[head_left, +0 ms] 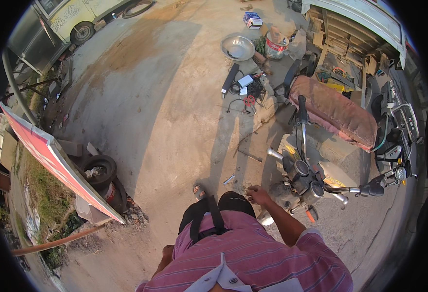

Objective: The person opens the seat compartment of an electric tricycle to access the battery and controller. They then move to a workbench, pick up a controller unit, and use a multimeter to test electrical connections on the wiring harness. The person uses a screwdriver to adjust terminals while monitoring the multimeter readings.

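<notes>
I stand beside a parked motorcycle (pixel 305 176) with a worn reddish-brown seat (pixel 334 111) and a black handlebar (pixel 364 190). My right hand (pixel 258 195) reaches down by my knee, close to the bike's front end, with its fingers spread and nothing in them. My left hand (pixel 167 253) hangs at my hip, and my striped pink shirt hides most of it. One sandalled foot (pixel 199 191) shows on the concrete below me.
Loose tools and cables (pixel 246 87), a metal bowl (pixel 237 47), a red and white bucket (pixel 275 46) and a blue box (pixel 253 20) lie ahead. A second bike (pixel 398 138) stands right. A tyre (pixel 100 168) and red signboard (pixel 53 158) are left, a yellow vehicle (pixel 75 19) beyond.
</notes>
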The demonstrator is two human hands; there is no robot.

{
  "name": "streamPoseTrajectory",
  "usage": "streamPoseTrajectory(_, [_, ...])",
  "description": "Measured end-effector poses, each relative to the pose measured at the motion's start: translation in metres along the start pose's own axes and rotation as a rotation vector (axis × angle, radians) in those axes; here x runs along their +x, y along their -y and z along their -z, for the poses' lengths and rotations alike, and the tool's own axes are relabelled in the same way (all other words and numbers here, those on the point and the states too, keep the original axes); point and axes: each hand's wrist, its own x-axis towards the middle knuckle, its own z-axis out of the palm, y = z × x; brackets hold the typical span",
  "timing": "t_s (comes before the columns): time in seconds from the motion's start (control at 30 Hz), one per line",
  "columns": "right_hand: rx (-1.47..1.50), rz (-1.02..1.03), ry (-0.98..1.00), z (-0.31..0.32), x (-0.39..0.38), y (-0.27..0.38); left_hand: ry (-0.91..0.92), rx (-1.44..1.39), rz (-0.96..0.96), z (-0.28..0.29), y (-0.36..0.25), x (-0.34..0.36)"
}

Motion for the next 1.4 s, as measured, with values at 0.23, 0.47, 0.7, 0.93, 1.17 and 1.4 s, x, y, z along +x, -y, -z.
streamPoseTrajectory(0.23, [0.128,0.158,-0.217,-0.001,0.048,0.145,-0.178,-0.078,-0.247,0.126,-0.300,0.102])
streamPoseTrajectory(0.47, [0.096,0.259,-0.536,0.099,0.192,0.312,-0.116,0.063,-0.680,0.025,-0.634,0.120])
streamPoseTrajectory(0.7, [-0.428,0.202,-0.904,0.274,0.371,0.460,0.061,0.401,-0.523,-0.131,-0.808,0.110])
streamPoseTrajectory(0.93, [-0.571,0.067,-1.169,0.411,0.476,0.490,0.156,0.568,-0.698,-0.266,-0.978,0.128])
streamPoseTrajectory(1.17, [-0.486,-0.285,-1.252,0.433,0.531,0.515,0.173,0.745,-0.832,-0.407,-1.103,0.229])
streamPoseTrajectory(1.4, [-0.463,-0.283,-1.352,0.417,0.533,0.528,0.208,0.846,-0.959,-0.559,-1.175,0.353])
